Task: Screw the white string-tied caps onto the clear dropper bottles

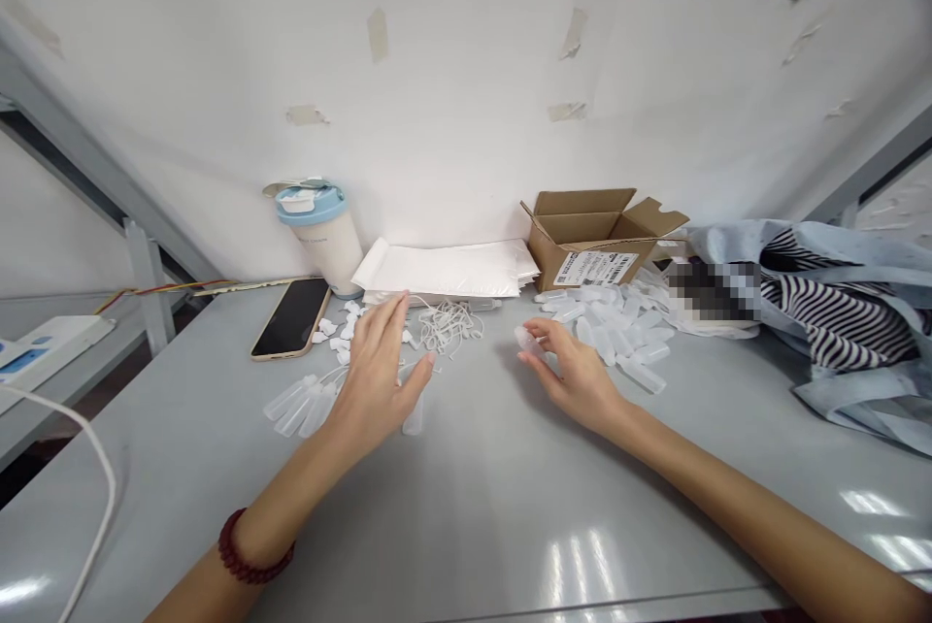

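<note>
Several translucent sleeves (pixel 302 404) lie fanned at left, apparently strung; judged finished. Many loose sleeves (pixel 601 340) at right, a cord tangle (pixel 446 324) in the middle and small white pieces (pixel 340 344) by the phone (pixel 289 318) look unused, so most seems left. Right hand (pixel 579 376): pinching one sleeve (pixel 529 344) near the loose ones. Left hand (pixel 375 380): spread wide, apparently empty (another sleeve (pixel 413 419) lies partly hidden behind it).

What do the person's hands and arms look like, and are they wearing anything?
The left hand and right hand are both bare, with no gloves. A dark red, bumpy bracelet circles the left wrist; it might be beads or a braid. The right wrist has nothing on it. No sleeves show on either forearm.
</note>
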The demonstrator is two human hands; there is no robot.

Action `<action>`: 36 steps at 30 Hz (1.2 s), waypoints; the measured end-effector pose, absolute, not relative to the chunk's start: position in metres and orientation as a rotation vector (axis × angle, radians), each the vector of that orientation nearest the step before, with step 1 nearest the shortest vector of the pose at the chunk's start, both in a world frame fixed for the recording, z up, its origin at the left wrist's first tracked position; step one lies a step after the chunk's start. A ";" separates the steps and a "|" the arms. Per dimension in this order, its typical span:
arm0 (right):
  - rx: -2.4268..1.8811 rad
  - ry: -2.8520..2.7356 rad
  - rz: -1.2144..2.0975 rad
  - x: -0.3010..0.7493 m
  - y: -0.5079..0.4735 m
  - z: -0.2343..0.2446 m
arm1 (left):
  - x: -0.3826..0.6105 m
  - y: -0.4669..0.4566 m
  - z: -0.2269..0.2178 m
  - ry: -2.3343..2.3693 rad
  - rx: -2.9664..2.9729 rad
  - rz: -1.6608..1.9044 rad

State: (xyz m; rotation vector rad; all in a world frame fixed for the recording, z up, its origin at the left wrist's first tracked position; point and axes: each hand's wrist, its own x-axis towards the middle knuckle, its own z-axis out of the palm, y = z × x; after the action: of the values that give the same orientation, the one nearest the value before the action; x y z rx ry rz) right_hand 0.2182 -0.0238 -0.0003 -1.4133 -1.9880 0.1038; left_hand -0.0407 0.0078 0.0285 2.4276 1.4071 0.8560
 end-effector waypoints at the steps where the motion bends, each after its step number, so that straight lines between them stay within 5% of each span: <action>1: -1.401 -1.991 0.118 0.217 -0.025 0.000 | -0.041 0.008 0.028 1.391 2.443 0.813; 23: -1.392 -1.975 0.316 0.210 -0.035 0.004 | -0.035 0.003 0.027 1.441 2.483 0.649; 29: -1.390 -1.959 0.377 0.208 -0.036 0.006 | -0.032 -0.001 0.034 1.482 2.469 0.894; 36: -1.346 -1.938 0.535 0.203 -0.042 0.011 | -0.028 -0.008 0.032 1.275 2.444 0.677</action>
State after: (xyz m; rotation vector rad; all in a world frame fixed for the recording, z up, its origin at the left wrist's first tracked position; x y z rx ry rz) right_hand 0.2033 -0.0416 0.0109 -1.3464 -1.9378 0.5350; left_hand -0.0284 -0.0079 0.0320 2.4444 1.2752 0.6773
